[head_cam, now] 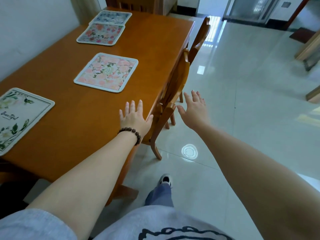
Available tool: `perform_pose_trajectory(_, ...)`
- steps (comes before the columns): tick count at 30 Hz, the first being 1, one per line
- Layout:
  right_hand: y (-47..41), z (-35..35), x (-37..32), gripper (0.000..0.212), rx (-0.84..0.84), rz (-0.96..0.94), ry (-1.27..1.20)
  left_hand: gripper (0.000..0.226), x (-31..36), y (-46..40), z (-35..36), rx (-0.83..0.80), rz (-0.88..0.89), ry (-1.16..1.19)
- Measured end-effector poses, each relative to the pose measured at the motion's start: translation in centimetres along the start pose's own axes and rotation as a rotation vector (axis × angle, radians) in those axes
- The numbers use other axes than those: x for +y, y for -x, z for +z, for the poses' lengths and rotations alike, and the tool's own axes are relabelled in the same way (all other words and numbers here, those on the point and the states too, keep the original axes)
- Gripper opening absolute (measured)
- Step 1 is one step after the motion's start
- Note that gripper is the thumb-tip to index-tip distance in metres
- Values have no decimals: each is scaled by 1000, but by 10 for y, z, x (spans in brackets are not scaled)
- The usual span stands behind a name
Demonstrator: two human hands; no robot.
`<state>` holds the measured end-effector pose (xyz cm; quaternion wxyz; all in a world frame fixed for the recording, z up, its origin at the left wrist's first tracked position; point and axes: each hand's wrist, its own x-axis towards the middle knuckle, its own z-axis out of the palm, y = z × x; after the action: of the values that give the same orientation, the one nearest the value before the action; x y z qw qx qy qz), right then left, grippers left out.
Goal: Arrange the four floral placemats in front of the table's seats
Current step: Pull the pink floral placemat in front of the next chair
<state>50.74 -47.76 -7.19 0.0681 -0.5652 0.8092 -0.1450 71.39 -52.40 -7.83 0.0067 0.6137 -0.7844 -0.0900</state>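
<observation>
Four floral placemats lie on the orange wooden table [72, 118]. A green-and-white one [19, 116] is nearest, at the left edge of the view. A peach one [106, 72] sits mid-table. A red-flowered one [101, 34] and a blue one [110, 17] lie at the far end, touching each other. My left hand [134, 116], with a bead bracelet on its wrist, is over the table's right edge, fingers straight and spread. My right hand [194, 110] hovers open beyond the edge, just right of a chair back. Neither hand holds anything.
Two wooden chairs [174, 94] are pushed in along the table's right side. Another chair [131, 4] stands at the far end. A white wall runs along the left. Glossy tiled floor [242, 101] spreads to the right. My foot [165, 181] stands beside the table leg.
</observation>
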Motion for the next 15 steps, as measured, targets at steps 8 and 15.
perform_pose_trajectory(8,-96,-3,29,64,50,-63,49,77,35,-78,10,39,-27,42)
perform_pose_trajectory(15,-230,-1,22,63,-31,-278,52,81,47,-181,23,20,-207,123)
